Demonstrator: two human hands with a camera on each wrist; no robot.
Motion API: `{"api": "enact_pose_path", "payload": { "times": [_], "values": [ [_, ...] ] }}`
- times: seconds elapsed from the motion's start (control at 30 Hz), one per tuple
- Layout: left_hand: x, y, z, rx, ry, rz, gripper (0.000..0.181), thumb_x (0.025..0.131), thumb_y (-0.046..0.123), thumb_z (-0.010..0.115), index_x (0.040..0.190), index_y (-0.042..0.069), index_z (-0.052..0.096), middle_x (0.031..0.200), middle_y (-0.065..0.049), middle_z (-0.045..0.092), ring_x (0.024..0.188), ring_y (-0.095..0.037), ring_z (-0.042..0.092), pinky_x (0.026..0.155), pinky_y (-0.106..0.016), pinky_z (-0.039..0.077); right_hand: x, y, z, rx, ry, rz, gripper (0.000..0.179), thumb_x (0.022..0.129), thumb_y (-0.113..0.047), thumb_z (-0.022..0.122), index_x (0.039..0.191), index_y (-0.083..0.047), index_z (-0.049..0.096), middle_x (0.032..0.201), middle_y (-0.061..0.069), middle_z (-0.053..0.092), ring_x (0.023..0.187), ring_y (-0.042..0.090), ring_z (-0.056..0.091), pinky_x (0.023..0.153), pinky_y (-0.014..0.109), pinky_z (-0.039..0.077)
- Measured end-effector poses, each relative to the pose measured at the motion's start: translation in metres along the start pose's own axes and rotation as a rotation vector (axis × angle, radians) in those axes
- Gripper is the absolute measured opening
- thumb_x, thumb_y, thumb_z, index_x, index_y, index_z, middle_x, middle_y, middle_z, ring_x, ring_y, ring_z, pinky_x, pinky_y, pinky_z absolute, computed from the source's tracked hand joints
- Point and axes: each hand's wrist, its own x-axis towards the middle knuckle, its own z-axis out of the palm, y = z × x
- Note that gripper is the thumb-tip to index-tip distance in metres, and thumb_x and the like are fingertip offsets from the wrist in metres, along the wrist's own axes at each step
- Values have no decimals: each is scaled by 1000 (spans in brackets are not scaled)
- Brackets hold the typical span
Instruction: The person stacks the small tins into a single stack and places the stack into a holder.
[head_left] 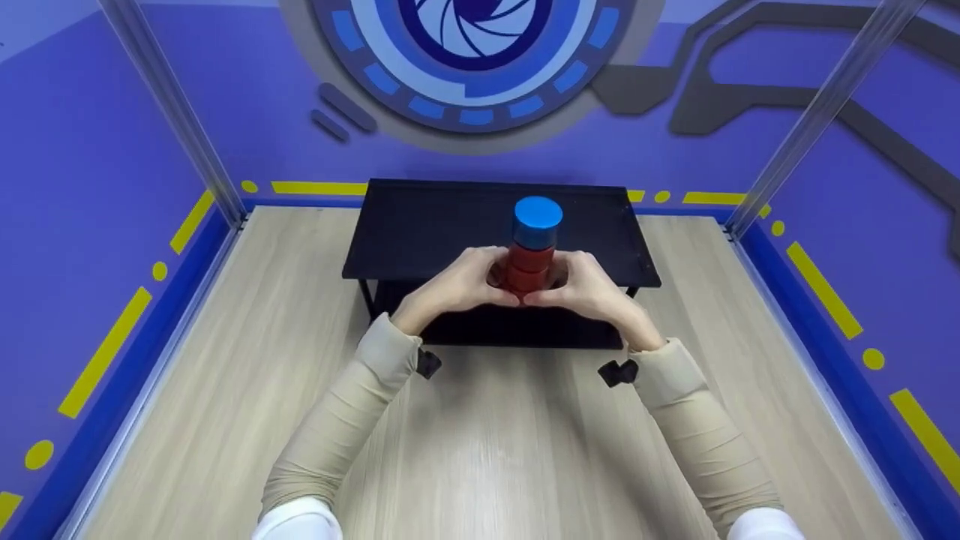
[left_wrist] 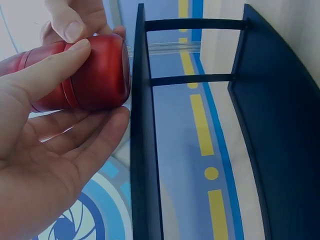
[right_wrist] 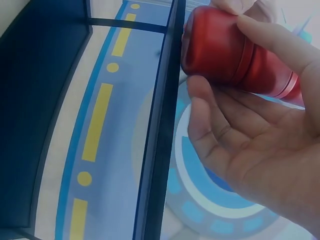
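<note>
A column of red tins [head_left: 529,268] with a blue tin [head_left: 538,223] on top stands upright between my two hands, over the front part of the black shelf. My left hand [head_left: 466,283] holds the red part from the left, and my right hand [head_left: 589,286] holds it from the right. Both thumbs lie on the near side. In the left wrist view the lowest red tin [left_wrist: 102,72] is close beside the shelf top; I cannot tell whether they touch. The right wrist view shows the fingers round the same red tin [right_wrist: 212,47]. The blue tin is outside both wrist views.
A low two-tier black shelf [head_left: 435,225] stands on the wood-patterned floor [head_left: 480,450] against the back wall. Blue-purple walls [head_left: 247,97] with yellow marks enclose the space on the left, right and back. Metal posts [head_left: 825,112] stand at the back corners.
</note>
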Motion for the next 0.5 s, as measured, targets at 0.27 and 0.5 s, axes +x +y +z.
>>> {"api": "enact_pose_path", "payload": {
  "times": [0.27, 0.5],
  "values": [
    [12, -6, -12, 0, 43, -35, 50, 75, 14, 82, 119, 3, 62, 104, -11, 69, 92, -21, 65, 84, -36, 54, 21, 1, -5, 39, 15, -9, 47, 77, -22, 81, 118, -8, 65, 101, 9, 73, 82, 19, 68, 71, 24, 54],
    [24, -15, -15, -8, 40, -90, 50, 77, 13, 79, 122, 4, 59, 106, -12, 70, 94, -21, 66, 84, -33, 54, 38, 8, -7, 12, 24, 27, 48, 76, -21, 81, 118, -6, 65, 102, 13, 73, 82, 17, 67, 69, 23, 53]
  ]
}}
